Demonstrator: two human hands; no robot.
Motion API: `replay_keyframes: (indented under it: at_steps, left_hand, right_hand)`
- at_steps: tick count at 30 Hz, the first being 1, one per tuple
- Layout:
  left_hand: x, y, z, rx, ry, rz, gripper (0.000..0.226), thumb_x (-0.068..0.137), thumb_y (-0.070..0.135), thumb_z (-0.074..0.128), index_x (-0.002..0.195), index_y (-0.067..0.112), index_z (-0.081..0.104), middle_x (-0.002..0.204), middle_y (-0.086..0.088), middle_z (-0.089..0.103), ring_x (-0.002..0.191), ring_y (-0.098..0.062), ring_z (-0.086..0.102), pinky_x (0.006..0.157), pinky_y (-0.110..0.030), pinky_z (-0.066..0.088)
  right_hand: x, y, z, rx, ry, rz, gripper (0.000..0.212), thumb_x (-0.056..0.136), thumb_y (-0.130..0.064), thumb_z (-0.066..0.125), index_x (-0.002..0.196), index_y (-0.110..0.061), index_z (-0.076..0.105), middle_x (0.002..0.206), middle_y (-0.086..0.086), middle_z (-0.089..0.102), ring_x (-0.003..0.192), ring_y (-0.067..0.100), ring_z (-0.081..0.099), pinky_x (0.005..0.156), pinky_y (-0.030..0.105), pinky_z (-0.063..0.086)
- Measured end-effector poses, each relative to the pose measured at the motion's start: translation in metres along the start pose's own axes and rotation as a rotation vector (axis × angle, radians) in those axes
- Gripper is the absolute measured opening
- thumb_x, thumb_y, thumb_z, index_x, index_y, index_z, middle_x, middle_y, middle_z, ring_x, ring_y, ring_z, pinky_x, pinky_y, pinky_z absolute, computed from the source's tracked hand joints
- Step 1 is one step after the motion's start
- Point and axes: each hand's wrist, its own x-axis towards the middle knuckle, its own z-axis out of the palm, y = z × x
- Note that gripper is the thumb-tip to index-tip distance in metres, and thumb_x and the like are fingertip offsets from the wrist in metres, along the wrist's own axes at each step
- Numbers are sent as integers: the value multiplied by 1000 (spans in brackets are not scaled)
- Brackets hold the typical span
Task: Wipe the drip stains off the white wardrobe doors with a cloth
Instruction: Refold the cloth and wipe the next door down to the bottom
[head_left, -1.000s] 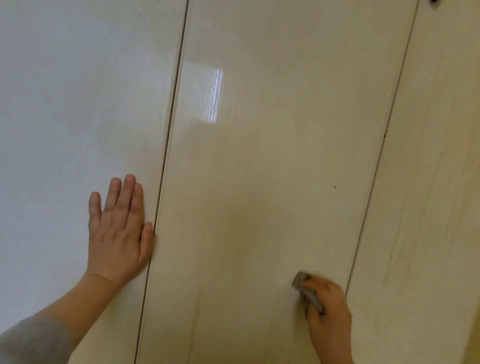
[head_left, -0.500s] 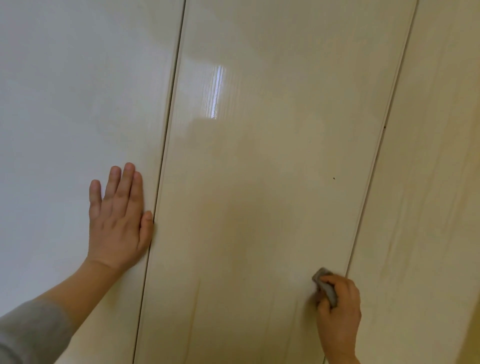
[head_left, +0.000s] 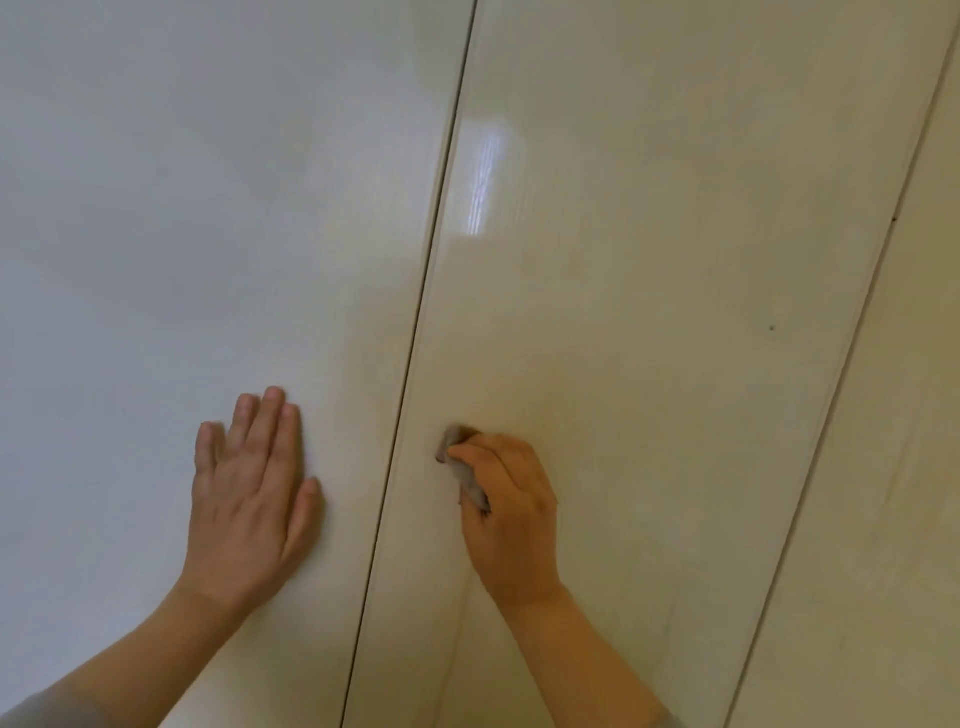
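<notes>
Glossy white wardrobe doors fill the view. My left hand (head_left: 249, 493) lies flat with straight fingers on the left door (head_left: 182, 234), just left of the dark gap between doors. My right hand (head_left: 511, 512) grips a small folded grey cloth (head_left: 465, 475) and presses it against the middle door (head_left: 649, 312), close to that door's left edge. Most of the cloth is hidden under my fingers. A faint vertical drip streak (head_left: 460, 639) runs down the middle door below my right wrist.
A third door (head_left: 904, 467) stands at the right, past a second gap, with faint brownish streaks. A tiny dark speck (head_left: 772, 328) marks the middle door. A window reflection (head_left: 483, 182) shines near the middle door's upper left.
My right hand with the cloth has moved from the middle door's right edge, low down, leftward and up to its left edge. My left hand still rests flat on the left door.
</notes>
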Motion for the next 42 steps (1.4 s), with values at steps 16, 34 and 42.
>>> replay_keyframes:
  at_steps: [16, 34, 42]
  left_hand:
    - [-48, -29, 17, 30, -52, 11, 66, 96, 33, 32, 152, -1, 26, 161, -20, 19, 150, -36, 13, 119, -57, 11]
    - [-64, 13, 19, -47, -86, 112, 66, 97, 34, 33, 154, 1, 23, 162, -17, 19, 151, -34, 13, 120, -53, 12]
    - [-73, 51, 28, -74, -107, 110, 67, 98, 36, 31, 156, 4, 18, 164, -14, 14, 152, -32, 10, 121, -51, 10]
  right_hand:
    - [-59, -32, 16, 29, -42, -31, 18, 86, -3, 59, 93, -6, 75, 96, 3, 69, 95, 17, 59, 82, 24, 51]
    - [-77, -2, -19, -84, -4, -35, 21, 83, 2, 57, 91, -7, 74, 95, 1, 66, 91, 19, 56, 82, 24, 47]
    - [-73, 48, -40, -202, 34, -9, 24, 84, 1, 51, 90, -6, 74, 94, 7, 69, 93, 24, 57, 84, 29, 47]
